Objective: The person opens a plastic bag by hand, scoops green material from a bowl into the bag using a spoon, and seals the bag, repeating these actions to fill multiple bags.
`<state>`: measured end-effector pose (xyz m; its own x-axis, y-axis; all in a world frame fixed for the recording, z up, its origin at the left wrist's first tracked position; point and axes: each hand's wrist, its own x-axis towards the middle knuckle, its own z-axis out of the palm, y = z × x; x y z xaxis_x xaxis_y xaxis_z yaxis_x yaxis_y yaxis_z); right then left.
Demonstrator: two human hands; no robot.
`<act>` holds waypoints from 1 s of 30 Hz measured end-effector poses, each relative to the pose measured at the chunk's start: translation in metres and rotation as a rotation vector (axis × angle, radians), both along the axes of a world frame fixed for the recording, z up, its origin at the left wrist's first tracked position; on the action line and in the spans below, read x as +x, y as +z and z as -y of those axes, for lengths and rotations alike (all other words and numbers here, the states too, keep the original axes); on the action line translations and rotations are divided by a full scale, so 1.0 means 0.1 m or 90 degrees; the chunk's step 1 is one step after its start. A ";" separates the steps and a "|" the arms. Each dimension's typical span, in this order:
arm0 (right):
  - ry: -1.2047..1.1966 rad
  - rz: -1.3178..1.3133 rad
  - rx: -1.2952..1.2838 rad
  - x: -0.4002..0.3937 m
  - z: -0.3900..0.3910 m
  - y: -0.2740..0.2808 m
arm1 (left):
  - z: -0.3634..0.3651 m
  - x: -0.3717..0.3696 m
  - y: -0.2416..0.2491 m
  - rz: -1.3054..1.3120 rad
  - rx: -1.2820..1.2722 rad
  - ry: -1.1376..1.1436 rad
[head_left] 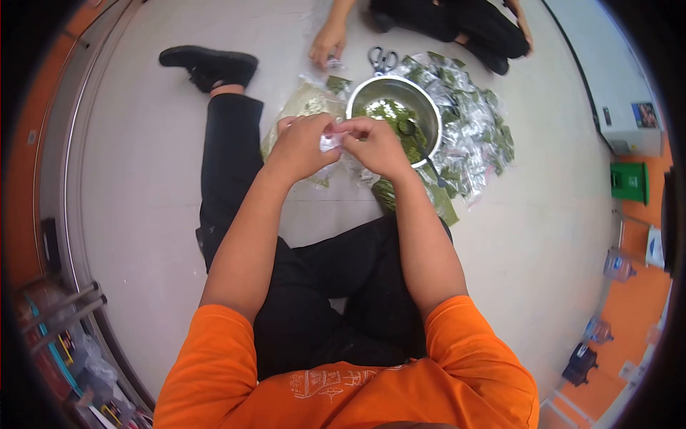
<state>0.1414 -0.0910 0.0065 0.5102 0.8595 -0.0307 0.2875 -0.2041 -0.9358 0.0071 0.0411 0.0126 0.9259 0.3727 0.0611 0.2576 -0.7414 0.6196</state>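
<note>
Right now: I see both hands meeting over the floor, just at 9 o'clock of the steel bowl (393, 107).
Left hand (304, 146): fingers curled shut, pinching one edge of a small clear sachet (331, 139).
Right hand (375, 146): likewise closed, gripping the opposite edge of the same sachet; the two thumbs nearly touch.
Sachet: held in the air between the fingertips, mostly hidden by them; I think it is empty, but glare makes that hard to tell.
Bowl: holds green dried leaves, with a dark spoon (418, 143) resting in it toward 5 o'clock.
Filled packets (471, 136): a shiny heap from 12 to 5 o'clock of the bowl.
Scissors (383, 58): on the floor at 12 o'clock of the bowl.
Other person: a hand (327, 43) rests on the floor at 11 o'clock of the bowl.
Doing it well: I would judge the mouth of the sachet should be rubbed apart with the thumbs, kept level and close to the bowl's rim so leaves do not spill.
</note>
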 end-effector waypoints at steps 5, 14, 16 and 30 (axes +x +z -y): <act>0.011 -0.029 -0.081 0.01 0.08 0.05 | 0.15 0.07 0.00 -0.022 0.015 -0.001; -0.119 0.204 -0.131 0.47 0.90 0.24 | 0.13 0.12 -0.04 -0.019 -0.106 0.054; -0.195 0.326 -0.290 0.65 1.23 0.23 | 0.09 0.11 -0.08 -0.011 -0.118 0.081; -0.357 0.307 -0.180 0.77 1.19 -0.09 | 0.01 0.09 -0.02 -0.031 -0.126 0.120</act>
<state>0.2181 -0.2096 -0.0025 0.8778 0.4622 0.1259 0.4321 -0.6504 -0.6248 0.0160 0.0404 0.0103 0.8390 0.5392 -0.0737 0.4132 -0.5430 0.7310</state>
